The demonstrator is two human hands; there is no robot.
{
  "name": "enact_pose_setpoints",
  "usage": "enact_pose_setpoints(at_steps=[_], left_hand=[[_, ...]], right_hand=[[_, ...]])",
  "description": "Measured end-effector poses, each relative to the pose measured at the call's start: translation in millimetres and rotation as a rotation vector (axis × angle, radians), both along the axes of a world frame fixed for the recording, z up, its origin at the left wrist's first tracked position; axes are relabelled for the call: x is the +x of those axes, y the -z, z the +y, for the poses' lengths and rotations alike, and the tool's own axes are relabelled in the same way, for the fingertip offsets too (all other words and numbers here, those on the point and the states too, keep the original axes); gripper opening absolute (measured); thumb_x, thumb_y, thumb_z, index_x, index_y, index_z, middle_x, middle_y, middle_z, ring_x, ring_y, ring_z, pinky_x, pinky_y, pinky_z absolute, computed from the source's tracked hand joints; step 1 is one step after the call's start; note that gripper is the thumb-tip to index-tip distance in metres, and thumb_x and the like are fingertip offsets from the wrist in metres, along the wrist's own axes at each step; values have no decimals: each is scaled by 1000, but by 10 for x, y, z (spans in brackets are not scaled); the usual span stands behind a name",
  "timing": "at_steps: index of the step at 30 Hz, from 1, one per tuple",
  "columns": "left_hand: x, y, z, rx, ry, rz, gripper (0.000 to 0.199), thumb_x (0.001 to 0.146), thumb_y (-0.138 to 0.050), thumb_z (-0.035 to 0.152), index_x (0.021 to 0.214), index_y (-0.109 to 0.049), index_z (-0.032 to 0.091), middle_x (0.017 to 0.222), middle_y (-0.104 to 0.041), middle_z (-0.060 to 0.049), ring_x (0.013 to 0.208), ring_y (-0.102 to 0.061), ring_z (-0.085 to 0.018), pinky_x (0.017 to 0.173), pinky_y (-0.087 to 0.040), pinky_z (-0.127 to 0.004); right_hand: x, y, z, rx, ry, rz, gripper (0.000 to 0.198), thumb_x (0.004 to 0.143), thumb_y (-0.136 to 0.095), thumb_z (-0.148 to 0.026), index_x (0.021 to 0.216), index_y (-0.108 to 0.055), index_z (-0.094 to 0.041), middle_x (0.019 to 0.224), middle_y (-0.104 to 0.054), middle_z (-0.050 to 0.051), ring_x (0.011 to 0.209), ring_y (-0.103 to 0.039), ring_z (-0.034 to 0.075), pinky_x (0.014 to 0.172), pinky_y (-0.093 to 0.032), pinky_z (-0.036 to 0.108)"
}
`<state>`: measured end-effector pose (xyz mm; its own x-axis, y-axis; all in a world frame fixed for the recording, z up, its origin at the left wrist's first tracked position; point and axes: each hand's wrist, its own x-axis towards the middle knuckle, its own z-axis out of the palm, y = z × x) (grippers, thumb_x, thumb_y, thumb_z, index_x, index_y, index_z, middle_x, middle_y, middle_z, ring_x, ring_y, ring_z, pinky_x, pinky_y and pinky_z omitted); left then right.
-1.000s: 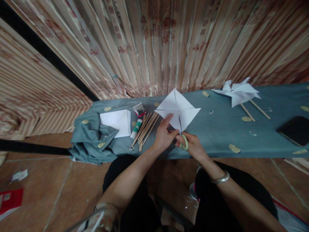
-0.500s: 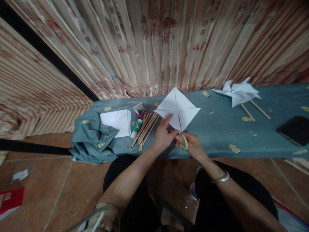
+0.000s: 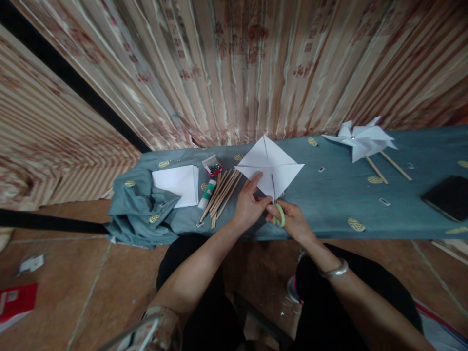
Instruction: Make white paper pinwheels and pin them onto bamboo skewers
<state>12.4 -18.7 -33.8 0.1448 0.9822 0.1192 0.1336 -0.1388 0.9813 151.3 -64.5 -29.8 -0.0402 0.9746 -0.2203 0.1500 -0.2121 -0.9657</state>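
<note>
A square sheet of white paper (image 3: 283, 170) is held up corner-on above the cloth, with slits running in from its corners. My left hand (image 3: 250, 202) grips its lower left part, fingers on top and thumb near the bottom corner. In my right hand (image 3: 292, 222) is a pair of scissors (image 3: 280, 215) with pale green handles. The blades lie along the line at the paper's lower corner, close to my left thumb. How far apart the blades are I cannot tell.
Left of the paper lie several wooden sticks (image 3: 224, 197), a glue stick (image 3: 207, 194), a small box of pins (image 3: 213, 166) and stacked white paper (image 3: 175, 185). Paper pinwheels (image 3: 365, 139) on sticks rest at the right, near a dark phone-like object (image 3: 448, 197). A curtain (image 3: 234, 73) hangs behind.
Almost nothing differs. The paper's top corner has dipped very slightly, and both hands keep their hold on the paper and scissors.
</note>
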Motion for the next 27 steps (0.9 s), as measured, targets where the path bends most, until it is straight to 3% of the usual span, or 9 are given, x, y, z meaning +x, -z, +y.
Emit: enact_pose_setpoints(at_steps=[6, 16, 27], left_hand=[[7, -4, -8, -18, 1, 9, 69, 70, -69, 10, 137, -57, 22, 139, -56, -11, 106, -63, -22, 88, -58, -35], [9, 3, -10, -15, 3, -11, 69, 70, -70, 11, 137, -57, 21, 142, -54, -12, 116, -60, -25, 97, -55, -41], [8, 19, -12, -46, 7, -50, 69, 70, -71, 12, 136, -57, 23, 137, -57, -12, 114, -61, -25, 94, -56, -40]], right_hand=[[13, -14, 1, -7, -15, 22, 53, 64, -71, -73, 60, -62, -20, 54, -63, 2, 48, -53, 11, 48, -42, 25], [12, -30, 3, -13, -11, 23, 57, 62, -71, -75, 54, -59, -20, 50, -60, 0, 46, -48, 10, 46, -38, 23], [8, -21, -1, -21, -8, 71, 56, 63, -72, -73, 52, -58, -21, 50, -60, 1, 46, -49, 10, 47, -42, 24]])
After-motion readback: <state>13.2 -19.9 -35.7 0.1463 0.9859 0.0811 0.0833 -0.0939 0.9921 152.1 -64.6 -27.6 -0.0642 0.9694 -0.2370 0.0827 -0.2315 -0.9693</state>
